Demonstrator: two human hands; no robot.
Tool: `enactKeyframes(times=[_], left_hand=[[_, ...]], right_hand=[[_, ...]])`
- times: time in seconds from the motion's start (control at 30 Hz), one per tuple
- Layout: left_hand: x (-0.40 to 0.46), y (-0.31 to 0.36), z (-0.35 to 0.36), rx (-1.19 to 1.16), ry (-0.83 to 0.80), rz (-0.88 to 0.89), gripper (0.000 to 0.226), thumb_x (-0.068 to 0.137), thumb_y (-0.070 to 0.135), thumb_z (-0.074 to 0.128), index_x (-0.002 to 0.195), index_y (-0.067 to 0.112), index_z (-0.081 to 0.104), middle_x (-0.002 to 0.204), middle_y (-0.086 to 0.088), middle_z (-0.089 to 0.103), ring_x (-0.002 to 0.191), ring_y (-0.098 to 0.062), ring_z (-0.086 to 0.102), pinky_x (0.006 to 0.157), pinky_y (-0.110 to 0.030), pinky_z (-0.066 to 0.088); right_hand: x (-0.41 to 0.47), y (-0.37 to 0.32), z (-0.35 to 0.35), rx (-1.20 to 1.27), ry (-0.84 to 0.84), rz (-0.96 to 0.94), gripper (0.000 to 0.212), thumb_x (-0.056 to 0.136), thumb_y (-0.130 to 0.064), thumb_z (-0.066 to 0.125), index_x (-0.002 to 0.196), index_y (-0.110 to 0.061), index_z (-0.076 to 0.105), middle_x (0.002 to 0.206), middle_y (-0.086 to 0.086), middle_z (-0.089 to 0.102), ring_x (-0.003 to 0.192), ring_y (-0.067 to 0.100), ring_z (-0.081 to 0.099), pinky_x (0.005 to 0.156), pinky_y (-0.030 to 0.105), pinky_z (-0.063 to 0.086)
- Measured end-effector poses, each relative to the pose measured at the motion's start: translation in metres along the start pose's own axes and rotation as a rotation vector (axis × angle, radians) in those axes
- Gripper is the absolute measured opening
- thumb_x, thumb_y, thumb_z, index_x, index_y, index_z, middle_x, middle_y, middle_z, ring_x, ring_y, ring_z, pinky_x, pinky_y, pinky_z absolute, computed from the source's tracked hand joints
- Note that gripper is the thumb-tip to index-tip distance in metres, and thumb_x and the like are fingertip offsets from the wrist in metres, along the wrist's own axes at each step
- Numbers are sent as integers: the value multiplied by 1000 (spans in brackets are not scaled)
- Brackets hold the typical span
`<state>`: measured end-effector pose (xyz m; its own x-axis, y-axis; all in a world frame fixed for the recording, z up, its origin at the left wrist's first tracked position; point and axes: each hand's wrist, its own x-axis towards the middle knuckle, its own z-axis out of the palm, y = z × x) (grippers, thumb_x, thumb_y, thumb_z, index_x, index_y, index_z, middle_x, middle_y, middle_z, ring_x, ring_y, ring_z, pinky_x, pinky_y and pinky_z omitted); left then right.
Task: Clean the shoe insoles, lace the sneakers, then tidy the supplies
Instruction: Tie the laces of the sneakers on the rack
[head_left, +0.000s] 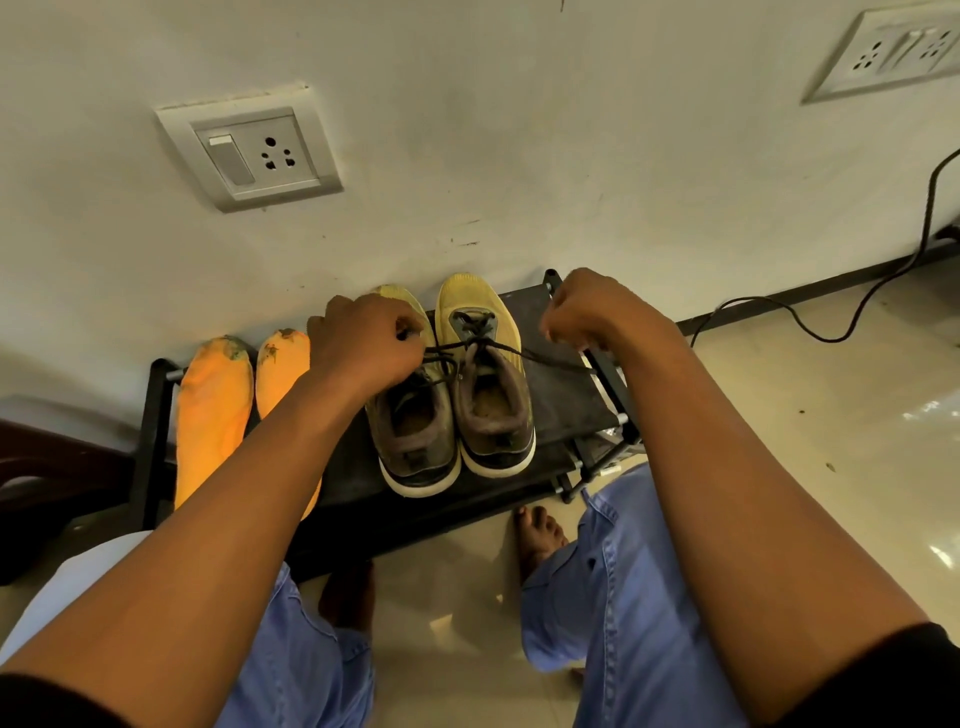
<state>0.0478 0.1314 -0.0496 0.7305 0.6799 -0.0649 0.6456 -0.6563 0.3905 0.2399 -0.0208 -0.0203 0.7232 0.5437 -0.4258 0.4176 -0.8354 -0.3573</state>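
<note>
Two worn yellow sneakers stand side by side, toes to the wall, on a low black shoe rack (563, 405). A black lace (540, 356) runs through the eyelets of the right sneaker (491, 400) and is stretched taut to both sides. My left hand (363, 348) pinches one lace end above the left sneaker (415, 431). The other end is gripped by my right hand (592, 312), over the rack's right side. Two orange insoles (213, 410) with dirty toe ends lie on the rack's left part; my left forearm covers part of the nearer-centre one.
The rack stands against a white wall with a switch socket (249, 156) and a second socket plate (893, 52). A black cable (831, 332) trails over the tiled floor at right. My bare feet and blue-trousered knees are close in front of the rack.
</note>
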Motion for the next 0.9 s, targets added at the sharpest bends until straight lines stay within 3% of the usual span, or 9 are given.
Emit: enactKeyframes(times=[0.1, 0.27, 0.4, 0.6, 0.8, 0.9], left_hand=[[0, 11, 0, -233, -88, 89, 25, 91, 33, 67, 115, 37, 74, 120, 11, 72, 115, -18, 63, 100, -42, 50], [0, 25, 9, -232, -125, 143, 25, 92, 21, 72, 114, 30, 77, 117, 6, 74, 111, -16, 66, 95, -29, 50], [-1, 27, 11, -234, -75, 132, 18, 90, 22, 74, 105, 30, 79, 108, 7, 77, 104, -14, 67, 91, -31, 53], [-2, 26, 8, -203, -14, 92, 4, 86, 32, 76, 87, 36, 78, 98, 14, 75, 99, -11, 67, 91, -38, 53], [-3, 27, 4, -102, -25, 17, 10, 84, 37, 76, 75, 40, 72, 91, 19, 70, 102, -15, 64, 98, -51, 46], [-4, 29, 2, -81, -45, -10, 16, 85, 37, 76, 71, 41, 69, 83, 21, 64, 100, -16, 63, 98, -50, 46]], right_hand=[[-14, -13, -3, 114, -150, -112, 18, 84, -3, 67, 99, -11, 75, 88, 12, 73, 77, 22, 69, 53, 26, 42], [-19, -24, 5, -13, -198, -225, 13, 87, -11, 75, 100, -9, 76, 85, 9, 73, 67, 13, 68, 40, 17, 41], [-15, -25, 8, -39, -138, -240, 11, 85, -15, 77, 95, -9, 77, 71, 5, 70, 57, 11, 64, 46, 20, 42], [-14, -26, 6, 6, -115, -193, 10, 85, -17, 75, 92, -12, 78, 81, 4, 74, 71, 15, 70, 50, 21, 44], [-5, -24, 9, 2, -101, -75, 13, 83, -26, 78, 83, -14, 79, 81, 1, 77, 79, 15, 75, 83, 36, 59], [-5, -24, 8, -26, -78, -37, 14, 79, -26, 79, 71, -15, 76, 69, -1, 75, 73, 15, 75, 82, 35, 59]])
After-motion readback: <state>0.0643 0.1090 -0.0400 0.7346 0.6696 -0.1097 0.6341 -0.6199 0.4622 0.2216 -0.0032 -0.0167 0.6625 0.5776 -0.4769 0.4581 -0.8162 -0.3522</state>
